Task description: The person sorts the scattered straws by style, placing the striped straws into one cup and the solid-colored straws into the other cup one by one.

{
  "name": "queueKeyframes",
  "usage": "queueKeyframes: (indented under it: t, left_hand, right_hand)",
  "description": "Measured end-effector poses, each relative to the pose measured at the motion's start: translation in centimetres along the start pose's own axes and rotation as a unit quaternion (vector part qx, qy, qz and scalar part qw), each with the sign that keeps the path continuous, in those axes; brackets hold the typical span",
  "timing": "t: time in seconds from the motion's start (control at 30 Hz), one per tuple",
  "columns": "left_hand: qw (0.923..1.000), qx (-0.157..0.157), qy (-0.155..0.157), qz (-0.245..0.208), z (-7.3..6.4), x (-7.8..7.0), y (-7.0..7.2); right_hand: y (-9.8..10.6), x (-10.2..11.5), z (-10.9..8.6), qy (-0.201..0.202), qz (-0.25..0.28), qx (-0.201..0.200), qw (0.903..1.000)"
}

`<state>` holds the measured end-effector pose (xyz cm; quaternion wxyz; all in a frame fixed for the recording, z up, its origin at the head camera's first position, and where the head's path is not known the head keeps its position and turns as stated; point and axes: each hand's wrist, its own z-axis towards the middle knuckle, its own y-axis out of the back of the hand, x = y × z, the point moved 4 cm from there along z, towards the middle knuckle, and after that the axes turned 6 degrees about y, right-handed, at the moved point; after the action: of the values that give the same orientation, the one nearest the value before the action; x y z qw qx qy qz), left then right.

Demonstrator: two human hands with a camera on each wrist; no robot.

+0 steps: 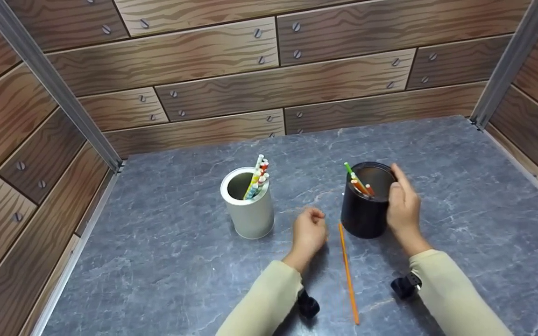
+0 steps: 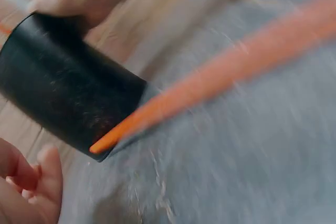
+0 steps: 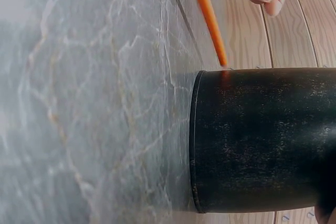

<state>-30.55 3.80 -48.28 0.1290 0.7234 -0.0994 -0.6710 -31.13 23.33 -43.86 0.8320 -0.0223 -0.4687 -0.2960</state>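
Note:
In the head view my right hand point(image 1: 403, 207) grips the right side of a black cylindrical cup point(image 1: 363, 215), thumb and forefinger up at its rim. The cup stands upright and holds several thin sticks point(image 1: 360, 185), green and orange among them. My left hand point(image 1: 309, 231) is between the two cups, its fingers loosely curled with nothing in them. An orange stick point(image 1: 349, 275) lies on the table just right of it, its far end close to the black cup's base. Both the stick point(image 2: 210, 80) and the black cup point(image 2: 63, 80) appear blurred in the left wrist view.
Left of my left hand stands a white cup point(image 1: 251, 219) with several patterned sticks point(image 1: 258, 179) leaning to its right side. The grey marbled table point(image 1: 166, 261) meets wood-print walls point(image 1: 222, 107) at the back and both sides, with metal posts point(image 1: 70, 102) in the corners.

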Motion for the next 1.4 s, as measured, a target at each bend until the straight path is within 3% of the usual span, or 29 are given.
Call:
queueKeyframes:
  t: [0.03, 0.1, 0.13, 0.2, 0.27, 0.43, 0.53, 0.8, 0.97, 1.13, 1.2, 1.33, 1.37, 1.4]
  left_hand:
    - [0.9971, -0.002, -0.023, 0.073, -0.4, -0.3, -0.1]
    - [0.9782, 0.005, -0.068, 0.196, -1.3, -0.7, -0.7]
    - [0.9687, 0.018, -0.083, 0.234, -1.7, -0.8, -1.0]
    - [0.9574, 0.048, -0.084, 0.272, -2.4, -0.7, -1.8]
    - [0.9493, 0.058, -0.083, 0.297, -2.7, -0.5, -2.4]
    - [0.944, 0.05, -0.065, 0.32, -2.3, -0.2, -3.0]
    - [0.9458, 0.037, -0.061, 0.317, -1.8, -0.1, -3.0]
    - [0.9402, 0.017, -0.108, 0.323, -1.3, -0.5, -2.7]
    - [0.9422, 0.023, -0.095, 0.32, -1.1, -0.5, -2.8]
    - [0.939, 0.026, -0.085, 0.332, -1.0, -0.6, -3.1]
    - [0.9332, 0.025, -0.086, 0.348, -1.1, -0.8, -3.3]
    - [0.9085, 0.025, -0.099, 0.405, -1.0, -1.2, -3.9]
    - [0.9053, 0.025, -0.095, 0.413, -0.9, -1.2, -3.9]
    - [0.9073, 0.026, -0.089, 0.41, -0.9, -1.2, -3.8]
  right_hand:
    - [0.0, 0.0, 0.0, 0.001, -0.001, -0.002, 1.0]
    - [0.1, -0.1, 0.1, 0.005, -0.003, -0.006, 1.0]
    - [0.1, -0.1, 0.1, 0.007, -0.004, -0.008, 0.9999]
    - [0.1, -0.1, 0.2, 0.01, -0.003, -0.008, 0.9999]
    - [0.0, -0.1, 0.2, 0.013, -0.004, -0.007, 0.9999]
    - [-0.2, -0.1, 0.1, 0.013, -0.006, -0.003, 0.9999]
    - [-0.2, -0.1, 0.1, 0.013, -0.004, -0.003, 0.9999]
    - [0.0, -0.1, 0.2, 0.01, 0.001, -0.007, 0.9999]
    - [0.1, -0.2, 0.0, 0.002, -0.001, -0.004, 1.0]
    - [0.1, -0.2, -0.1, 0.002, 0.001, -0.005, 1.0]
    - [0.1, -0.1, -0.1, 0.007, 0.004, -0.01, 0.9999]
    - [0.0, 0.0, 0.0, 0.014, 0.005, -0.015, 0.9998]
    - [0.0, 0.0, -0.1, 0.012, 0.004, -0.013, 0.9998]
    - [-0.1, 0.0, -0.1, 0.01, 0.002, -0.011, 0.9999]
